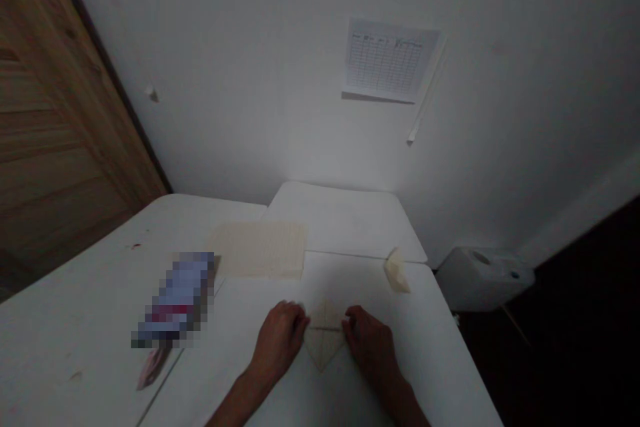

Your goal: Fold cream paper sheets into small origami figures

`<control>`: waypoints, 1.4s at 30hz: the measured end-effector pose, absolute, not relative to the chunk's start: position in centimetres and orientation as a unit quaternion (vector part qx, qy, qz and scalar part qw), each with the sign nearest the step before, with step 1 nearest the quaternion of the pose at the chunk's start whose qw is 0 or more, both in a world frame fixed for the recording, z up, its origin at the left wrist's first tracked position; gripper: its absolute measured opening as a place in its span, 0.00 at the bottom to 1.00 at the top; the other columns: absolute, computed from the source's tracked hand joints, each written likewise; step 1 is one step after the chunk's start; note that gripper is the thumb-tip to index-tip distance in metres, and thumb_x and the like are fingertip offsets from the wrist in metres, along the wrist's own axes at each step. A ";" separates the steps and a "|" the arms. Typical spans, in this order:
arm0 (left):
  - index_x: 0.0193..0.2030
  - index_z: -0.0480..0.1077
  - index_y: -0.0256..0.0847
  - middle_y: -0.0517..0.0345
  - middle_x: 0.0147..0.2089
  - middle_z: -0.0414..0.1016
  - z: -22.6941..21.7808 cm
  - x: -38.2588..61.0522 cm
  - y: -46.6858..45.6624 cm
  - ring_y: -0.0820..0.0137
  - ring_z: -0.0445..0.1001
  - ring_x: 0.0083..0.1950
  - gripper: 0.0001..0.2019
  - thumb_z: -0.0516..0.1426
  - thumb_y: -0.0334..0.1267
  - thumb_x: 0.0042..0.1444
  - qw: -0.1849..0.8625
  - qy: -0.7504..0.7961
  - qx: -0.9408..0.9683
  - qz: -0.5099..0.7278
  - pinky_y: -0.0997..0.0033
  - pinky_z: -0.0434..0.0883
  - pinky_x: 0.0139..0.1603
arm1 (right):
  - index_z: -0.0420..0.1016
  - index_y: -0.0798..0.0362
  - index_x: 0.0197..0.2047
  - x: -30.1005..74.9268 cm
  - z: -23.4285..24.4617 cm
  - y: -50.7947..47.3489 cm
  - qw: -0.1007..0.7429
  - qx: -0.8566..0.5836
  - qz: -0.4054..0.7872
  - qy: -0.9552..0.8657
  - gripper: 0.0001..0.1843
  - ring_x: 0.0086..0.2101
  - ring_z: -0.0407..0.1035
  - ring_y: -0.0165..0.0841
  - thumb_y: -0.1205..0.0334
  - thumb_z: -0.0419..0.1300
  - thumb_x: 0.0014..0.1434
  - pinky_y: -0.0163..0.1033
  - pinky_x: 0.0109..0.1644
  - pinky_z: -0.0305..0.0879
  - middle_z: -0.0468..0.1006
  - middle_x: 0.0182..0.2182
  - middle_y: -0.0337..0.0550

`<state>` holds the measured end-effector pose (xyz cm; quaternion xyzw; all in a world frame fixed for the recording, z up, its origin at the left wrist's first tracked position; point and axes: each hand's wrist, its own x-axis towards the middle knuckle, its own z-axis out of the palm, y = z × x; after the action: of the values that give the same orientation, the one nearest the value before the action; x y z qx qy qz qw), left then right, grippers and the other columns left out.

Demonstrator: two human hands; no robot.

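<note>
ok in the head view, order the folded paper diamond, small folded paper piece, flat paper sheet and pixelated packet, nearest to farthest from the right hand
From the right hand:
1. Folded paper diamond, at its fingers, to the left.
2. Small folded paper piece, ahead, slightly right.
3. Flat paper sheet, ahead, left.
4. Pixelated packet, far left.
</note>
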<state>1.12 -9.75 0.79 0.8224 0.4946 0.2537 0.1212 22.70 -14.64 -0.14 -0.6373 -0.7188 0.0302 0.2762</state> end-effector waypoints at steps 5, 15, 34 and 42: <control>0.27 0.65 0.41 0.56 0.29 0.70 1.1 1.2 -9.6 0.63 0.69 0.35 0.10 0.52 0.36 0.60 0.127 0.506 0.821 0.231 0.65 0.63 0.40 | 0.72 0.52 0.37 22.1 -0.7 -14.7 0.263 -0.573 -0.084 -0.771 0.09 0.34 0.69 0.35 0.72 0.52 0.63 0.36 0.37 0.62 0.76 0.32 0.42; 0.29 0.67 0.39 0.55 0.30 0.70 1.0 1.2 -9.4 0.63 0.69 0.36 0.09 0.52 0.34 0.60 0.128 0.503 0.822 0.234 0.64 0.65 0.40 | 0.70 0.52 0.52 21.0 0.7 -15.4 0.202 -0.494 -0.007 -0.846 0.17 0.44 0.66 0.38 0.73 0.56 0.60 0.42 0.49 0.64 0.74 0.44 0.45; 0.67 0.54 0.43 0.54 0.65 0.63 -1.4 -0.1 -12.7 0.63 0.63 0.64 0.35 0.47 0.18 0.52 0.025 0.301 0.937 0.177 0.57 0.66 0.61 | 0.71 0.51 0.51 20.9 -0.1 -15.5 0.197 -0.509 0.008 -0.838 0.17 0.45 0.66 0.37 0.73 0.58 0.59 0.42 0.52 0.63 0.74 0.45 0.43; 0.64 0.59 0.45 0.56 0.65 0.65 0.4 -1.1 -13.3 0.57 0.67 0.60 0.30 0.50 0.23 0.55 0.008 0.346 0.929 0.134 0.51 0.66 0.58 | 0.70 0.51 0.53 21.0 0.4 -15.5 0.200 -0.508 0.020 -0.838 0.17 0.45 0.65 0.37 0.71 0.55 0.61 0.41 0.51 0.63 0.74 0.47 0.45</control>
<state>-1.05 -13.28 0.45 0.9286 0.3459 0.1338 0.0083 20.99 -15.49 0.44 -0.5075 -0.8379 0.0200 0.1997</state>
